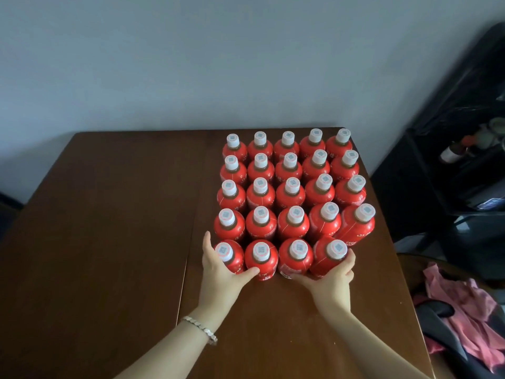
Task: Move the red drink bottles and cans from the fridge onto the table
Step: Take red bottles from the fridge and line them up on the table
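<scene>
I count 24 red bottles [290, 196] packed in rows on the right half of the brown table [109, 214]. My left hand [218, 266] curls round the front-left bottle [236, 258], thumb touching its neighbour. My right hand [332, 280] wraps the front-right bottle [325, 255], which looks tilted. A pink cloth [464, 310] lies beside the table's right edge

On bench [109, 214], 1 o'clock half: bottles [292, 187] packed in 4 rows of 5, near row of 4. L hand [221, 265] at near row's 9 o'clock end, R hand [332, 277] at 3 o'clock end. Shelf unit [451, 173] off bench at 3, cloth heap [459, 305] at 4.
</scene>
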Tool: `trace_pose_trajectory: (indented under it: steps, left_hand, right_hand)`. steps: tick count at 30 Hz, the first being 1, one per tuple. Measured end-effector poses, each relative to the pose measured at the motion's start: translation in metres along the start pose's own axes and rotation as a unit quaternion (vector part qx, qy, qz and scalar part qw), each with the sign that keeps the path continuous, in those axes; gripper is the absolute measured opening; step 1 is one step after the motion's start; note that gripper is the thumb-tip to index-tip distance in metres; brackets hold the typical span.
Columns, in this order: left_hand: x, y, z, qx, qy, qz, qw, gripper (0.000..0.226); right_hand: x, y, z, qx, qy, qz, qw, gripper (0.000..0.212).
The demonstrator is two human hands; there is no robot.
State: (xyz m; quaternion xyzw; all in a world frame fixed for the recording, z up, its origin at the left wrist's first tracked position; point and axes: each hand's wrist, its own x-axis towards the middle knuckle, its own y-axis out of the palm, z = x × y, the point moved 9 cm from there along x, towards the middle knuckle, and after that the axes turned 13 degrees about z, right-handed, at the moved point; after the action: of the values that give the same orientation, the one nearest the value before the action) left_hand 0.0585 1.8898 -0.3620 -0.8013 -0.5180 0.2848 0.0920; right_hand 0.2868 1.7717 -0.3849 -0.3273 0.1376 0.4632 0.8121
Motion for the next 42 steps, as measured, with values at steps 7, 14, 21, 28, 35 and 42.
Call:
trace_pose_trajectory:
  steps: [7, 14, 21, 28, 35, 42]
  left_hand:
    - [0.0, 0.016, 0.018, -0.023, -0.068, 0.037, 0.997, 0.127]
    - [-0.014, 0.013, 0.005, 0.055, -0.143, 0.066, 0.986, 0.133]
    - [-0.031, 0.026, 0.007, 0.226, -0.196, 0.191, 0.935, 0.028]
    - [-0.049, 0.045, -0.041, 0.328, -0.042, 0.301, 0.894, 0.043]
    - [-0.084, 0.077, -0.101, 0.438, 0.136, 0.364, 0.811, 0.034]
    - [-0.211, 0.157, -0.157, 0.509, 0.321, 0.431, 0.672, 0.03]
  right_hand:
    - [0.009, -0.004, 0.004, -0.116, 0.026, 0.05, 0.992, 0.135]
    - [0.005, -0.004, 0.003, -0.129, 0.043, 0.08, 0.987, 0.128]
    - [-0.009, 0.013, -0.018, -0.247, 0.125, 0.259, 0.925, 0.028]
    - [-0.048, -0.005, 0.007, -0.31, 0.049, 0.237, 0.919, 0.042]
    - [-0.122, -0.037, 0.009, -0.338, 0.05, 0.141, 0.929, 0.047]
    - [-0.256, -0.105, -0.05, -0.265, 0.126, -0.025, 0.955, 0.035]
